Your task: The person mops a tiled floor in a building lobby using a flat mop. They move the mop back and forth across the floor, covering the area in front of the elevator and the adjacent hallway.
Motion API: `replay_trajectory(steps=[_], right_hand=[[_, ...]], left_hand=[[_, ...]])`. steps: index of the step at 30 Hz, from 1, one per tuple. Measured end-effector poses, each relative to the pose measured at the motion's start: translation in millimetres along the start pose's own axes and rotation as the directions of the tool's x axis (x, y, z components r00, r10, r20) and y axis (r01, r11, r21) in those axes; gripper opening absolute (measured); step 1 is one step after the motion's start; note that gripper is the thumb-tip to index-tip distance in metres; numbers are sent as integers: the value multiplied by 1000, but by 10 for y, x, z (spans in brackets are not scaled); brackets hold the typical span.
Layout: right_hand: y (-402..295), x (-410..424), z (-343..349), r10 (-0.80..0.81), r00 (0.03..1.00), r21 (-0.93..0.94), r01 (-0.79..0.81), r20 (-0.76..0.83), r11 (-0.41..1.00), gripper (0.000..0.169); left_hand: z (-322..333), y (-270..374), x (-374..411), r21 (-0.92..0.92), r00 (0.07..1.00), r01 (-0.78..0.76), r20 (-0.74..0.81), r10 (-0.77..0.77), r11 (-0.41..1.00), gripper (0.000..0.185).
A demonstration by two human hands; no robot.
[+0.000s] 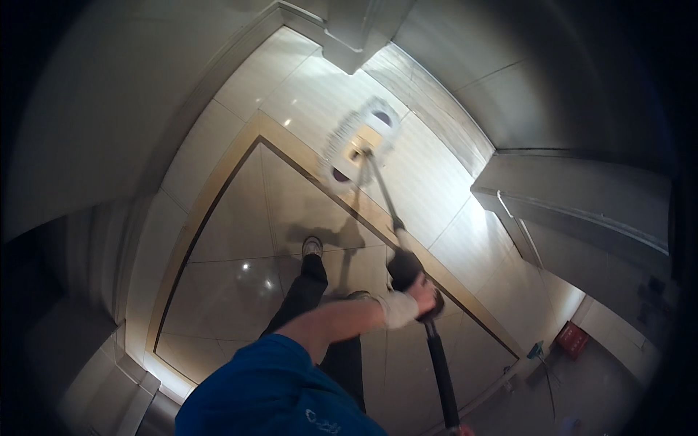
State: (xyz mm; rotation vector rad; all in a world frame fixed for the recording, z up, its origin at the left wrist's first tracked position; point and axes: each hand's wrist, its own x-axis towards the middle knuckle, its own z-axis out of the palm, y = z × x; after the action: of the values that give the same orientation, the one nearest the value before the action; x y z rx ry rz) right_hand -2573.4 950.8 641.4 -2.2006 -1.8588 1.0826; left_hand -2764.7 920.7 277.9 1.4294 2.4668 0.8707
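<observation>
A flat dust mop (357, 144) with a pale fringe and purple end patches lies on the glossy tiles, its head blurred. Its long handle (444, 381) runs from there down to the lower right. My left hand (426, 297), with a white cover at the wrist, reaches across my body and grips the handle midway. Just above that hand is a bulky black piece (404, 270) on the handle, too blurred to name. At the bottom edge, my right hand (464, 430) shows only in part, closed around the handle's lower end.
A tan border strip with a dark line (215, 210) frames the floor tiles. My shoe (312, 246) stands inside it. Stepped wall bases (349, 54) surround the floor. At right are a red box (572, 339) and a teal-headed brush (535, 350).
</observation>
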Motion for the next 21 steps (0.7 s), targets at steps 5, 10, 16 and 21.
replay_trajectory(steps=[5,10,16,21], right_hand=[[-85,-488,-524,-137,984,-152,120,-110,981,13],[-457,-410,-449,-190,976,-30,188,-108,982,15],[-903,-86,-248,-343,934,-31,347,94,937,15],[-674,526,315,-515,790,-37,556,332,830,8]], left_hand=[[-119,941,347,-328,966,-48,224,127,944,15],[-196,858,552,-274,942,-14,319,104,962,15],[-715,181,510,-159,981,78,188,-47,984,11],[-1011,-701,-51,82,924,265,262,-278,961,11]])
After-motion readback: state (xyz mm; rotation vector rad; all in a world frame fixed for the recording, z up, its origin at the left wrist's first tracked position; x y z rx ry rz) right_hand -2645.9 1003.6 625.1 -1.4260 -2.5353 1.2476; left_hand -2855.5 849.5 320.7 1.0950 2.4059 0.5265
